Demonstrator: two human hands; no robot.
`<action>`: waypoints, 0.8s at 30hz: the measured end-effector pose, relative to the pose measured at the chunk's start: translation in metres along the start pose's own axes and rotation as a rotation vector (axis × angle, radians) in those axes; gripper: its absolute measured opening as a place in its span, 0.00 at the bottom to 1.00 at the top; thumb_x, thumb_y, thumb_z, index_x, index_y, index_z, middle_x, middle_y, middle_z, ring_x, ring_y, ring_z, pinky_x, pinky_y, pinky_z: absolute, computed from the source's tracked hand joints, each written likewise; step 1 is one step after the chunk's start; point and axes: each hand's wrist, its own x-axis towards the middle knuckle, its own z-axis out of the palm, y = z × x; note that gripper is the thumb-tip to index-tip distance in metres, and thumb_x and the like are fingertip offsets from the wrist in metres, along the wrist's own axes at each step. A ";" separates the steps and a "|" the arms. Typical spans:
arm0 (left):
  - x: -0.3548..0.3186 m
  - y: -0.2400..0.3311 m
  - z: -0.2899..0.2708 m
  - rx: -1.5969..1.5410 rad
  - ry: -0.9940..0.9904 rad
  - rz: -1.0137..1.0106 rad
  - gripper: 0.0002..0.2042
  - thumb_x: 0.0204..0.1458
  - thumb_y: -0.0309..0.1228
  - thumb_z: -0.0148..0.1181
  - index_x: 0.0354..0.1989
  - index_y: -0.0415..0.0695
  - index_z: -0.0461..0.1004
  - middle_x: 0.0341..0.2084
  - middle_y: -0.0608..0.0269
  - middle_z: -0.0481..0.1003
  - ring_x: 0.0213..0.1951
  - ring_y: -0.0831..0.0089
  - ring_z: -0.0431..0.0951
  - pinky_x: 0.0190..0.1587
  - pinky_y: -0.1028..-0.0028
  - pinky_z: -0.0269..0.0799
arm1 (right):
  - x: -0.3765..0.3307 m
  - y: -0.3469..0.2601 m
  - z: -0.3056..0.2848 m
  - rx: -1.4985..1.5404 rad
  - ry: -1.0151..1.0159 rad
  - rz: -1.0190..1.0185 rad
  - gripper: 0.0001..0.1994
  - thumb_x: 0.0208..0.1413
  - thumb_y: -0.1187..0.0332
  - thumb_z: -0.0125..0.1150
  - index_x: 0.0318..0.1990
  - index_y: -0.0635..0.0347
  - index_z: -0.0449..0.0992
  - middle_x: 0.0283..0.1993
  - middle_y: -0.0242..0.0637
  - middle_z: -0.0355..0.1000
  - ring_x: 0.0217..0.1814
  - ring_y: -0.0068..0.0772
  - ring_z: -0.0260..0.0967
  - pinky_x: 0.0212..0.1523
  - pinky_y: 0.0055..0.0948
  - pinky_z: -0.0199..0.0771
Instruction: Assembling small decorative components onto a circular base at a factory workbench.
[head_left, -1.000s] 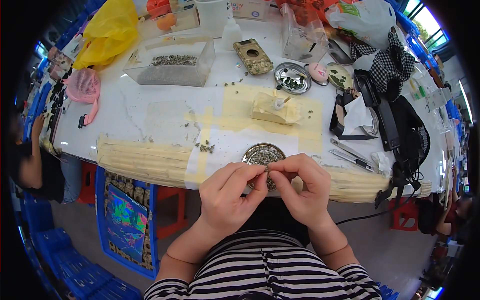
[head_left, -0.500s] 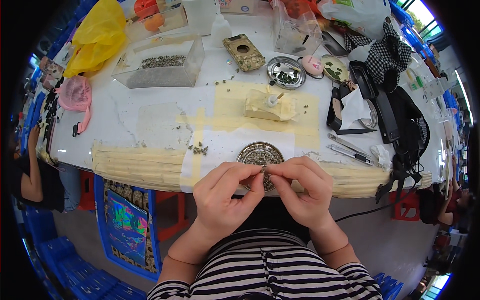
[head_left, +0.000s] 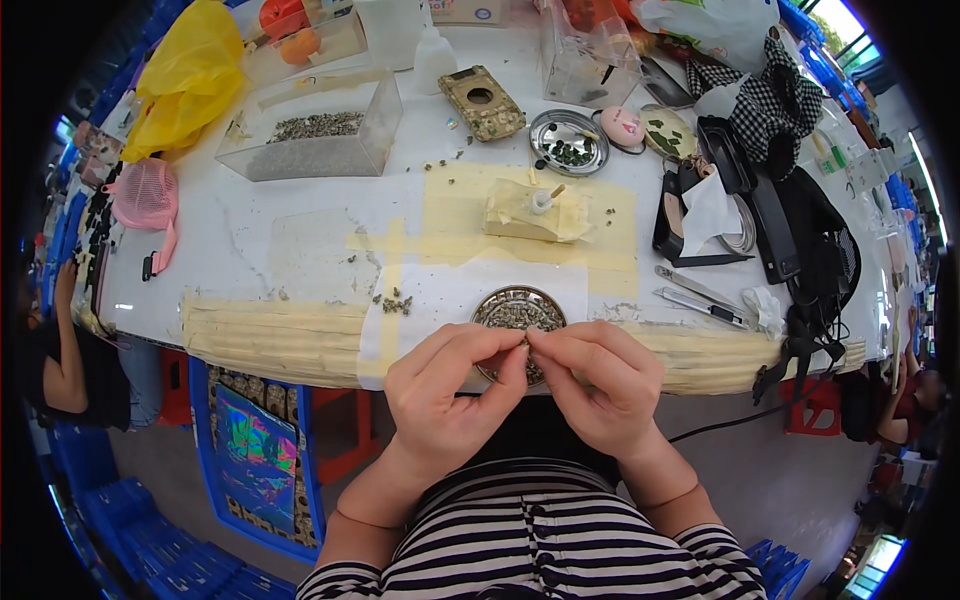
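Both hands meet fingertip to fingertip over the near edge of a round metal dish (head_left: 483, 306) filled with small greenish-grey parts. My left hand (head_left: 450, 385) pinches thumb against forefinger, and my right hand (head_left: 600, 380) does the same. Whatever sits between the fingertips is tiny and mostly covered; it looks like one of the small parts, but its kind cannot be made out. The dish rests on a white sheet (head_left: 430, 330) at the table's front edge. A few loose small parts (head_left: 395, 304) lie left of the dish.
Beyond the dish stands a tape-wrapped block (head_left: 530, 220) with a small pot on top. Farther back are a camouflage-coloured model hull (head_left: 482, 103), a dish of dark green pieces (head_left: 545, 130) and a clear bin (head_left: 320, 160). A utility knife (head_left: 700, 306) and tweezers (head_left: 697, 285) lie right.
My hands stay pinched together over the dish, with the right fingers shifting slightly. The whole view has moved a little; nothing on the table has visibly been taken or put down.
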 end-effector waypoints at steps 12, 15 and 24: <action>0.000 -0.001 -0.005 -0.622 -0.083 -0.418 0.06 0.55 0.17 0.61 0.40 0.31 0.78 0.32 0.57 0.79 0.34 0.76 0.80 0.39 0.78 0.77 | 0.011 0.002 0.005 -0.060 0.101 -0.120 0.13 0.41 0.83 0.70 0.38 0.64 0.81 0.31 0.37 0.76 0.28 0.31 0.75 0.25 0.25 0.74; -0.001 -0.002 -0.005 -0.661 -0.088 -0.441 0.05 0.57 0.17 0.60 0.41 0.31 0.78 0.32 0.58 0.79 0.34 0.76 0.80 0.39 0.78 0.78 | 0.011 0.003 0.005 -0.065 0.102 -0.142 0.14 0.39 0.83 0.70 0.38 0.63 0.82 0.32 0.36 0.77 0.29 0.31 0.75 0.25 0.25 0.74; 0.000 -0.008 -0.008 -0.800 -0.115 -0.491 0.06 0.57 0.17 0.60 0.41 0.30 0.76 0.34 0.57 0.79 0.36 0.76 0.81 0.42 0.77 0.80 | 0.013 0.003 0.004 -0.080 0.077 -0.181 0.16 0.38 0.82 0.71 0.39 0.63 0.82 0.34 0.36 0.78 0.29 0.30 0.76 0.26 0.24 0.75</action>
